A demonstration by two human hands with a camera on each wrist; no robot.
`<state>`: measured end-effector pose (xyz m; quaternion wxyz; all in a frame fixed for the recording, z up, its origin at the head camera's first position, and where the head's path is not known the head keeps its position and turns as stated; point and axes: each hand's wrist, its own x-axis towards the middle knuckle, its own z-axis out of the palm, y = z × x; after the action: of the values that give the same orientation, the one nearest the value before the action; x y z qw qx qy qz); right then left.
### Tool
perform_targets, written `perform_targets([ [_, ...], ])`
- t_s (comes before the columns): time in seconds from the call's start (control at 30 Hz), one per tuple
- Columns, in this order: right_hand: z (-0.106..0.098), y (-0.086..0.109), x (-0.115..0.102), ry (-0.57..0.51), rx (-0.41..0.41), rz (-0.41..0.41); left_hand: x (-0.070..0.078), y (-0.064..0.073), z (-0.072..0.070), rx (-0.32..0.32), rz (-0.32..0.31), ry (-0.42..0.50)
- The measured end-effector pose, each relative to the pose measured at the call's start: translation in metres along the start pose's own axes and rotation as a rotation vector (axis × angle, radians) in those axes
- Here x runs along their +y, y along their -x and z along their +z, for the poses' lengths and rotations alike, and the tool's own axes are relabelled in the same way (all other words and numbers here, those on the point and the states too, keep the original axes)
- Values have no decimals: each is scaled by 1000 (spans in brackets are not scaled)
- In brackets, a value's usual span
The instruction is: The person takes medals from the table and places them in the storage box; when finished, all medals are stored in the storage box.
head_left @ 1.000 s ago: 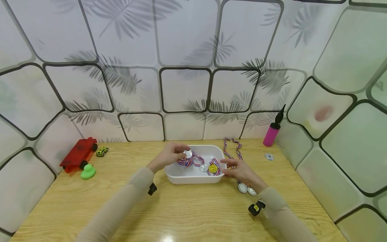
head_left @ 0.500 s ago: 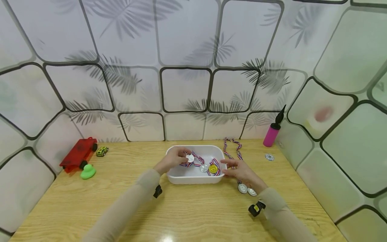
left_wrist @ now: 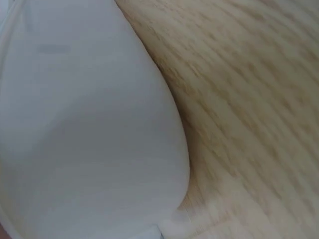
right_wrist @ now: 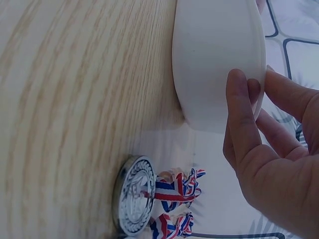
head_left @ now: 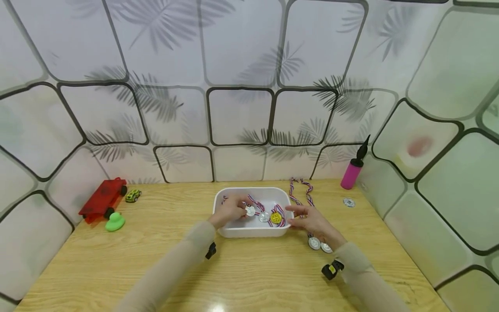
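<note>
Inside the white plastic tray point(head_left: 251, 232), my left hand point(head_left: 230, 211) holds a silver medal point(head_left: 250, 211) low over the floor, its striped ribbon partly hidden by the fingers. To its right lie another silver medal point(head_left: 264, 216) and a gold medal point(head_left: 276, 217) on red, white and blue ribbons. My right hand point(head_left: 312, 222) grips the tray's right end, thumb and fingertips at the rim, as the right wrist view also shows. Only the tray's outer wall point(left_wrist: 99, 124) and the table fill the left wrist view; the hand is hidden there.
Two silver medals point(head_left: 314, 243) lie right of the tray, partly under my right forearm, their ribbons point(head_left: 308, 190) stretching back. A pink pump point(head_left: 351, 173) and a round chip point(head_left: 348, 202) stand farther right. At left are a red toy cart point(head_left: 103, 199), small car point(head_left: 133, 196) and green duck point(head_left: 115, 222).
My left hand has moved right and lower into the tray with the silver medal. The right hand stays at the tray's right end.
</note>
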<state>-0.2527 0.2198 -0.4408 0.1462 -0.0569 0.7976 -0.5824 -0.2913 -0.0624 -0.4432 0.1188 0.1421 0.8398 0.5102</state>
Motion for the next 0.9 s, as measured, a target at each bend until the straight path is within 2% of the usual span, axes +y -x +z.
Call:
perform_targets([
  [0.27,-4,4,2,-4,2,-16,-2,-6,8,-42,-31,-24],
  [0.57,-5,2,5,-5,12,-25,-10,-11,12,-98,-1,-43],
  [0.9,0,0,6,-16,-8,-29,-14,-9,11,-76,26,-68],
])
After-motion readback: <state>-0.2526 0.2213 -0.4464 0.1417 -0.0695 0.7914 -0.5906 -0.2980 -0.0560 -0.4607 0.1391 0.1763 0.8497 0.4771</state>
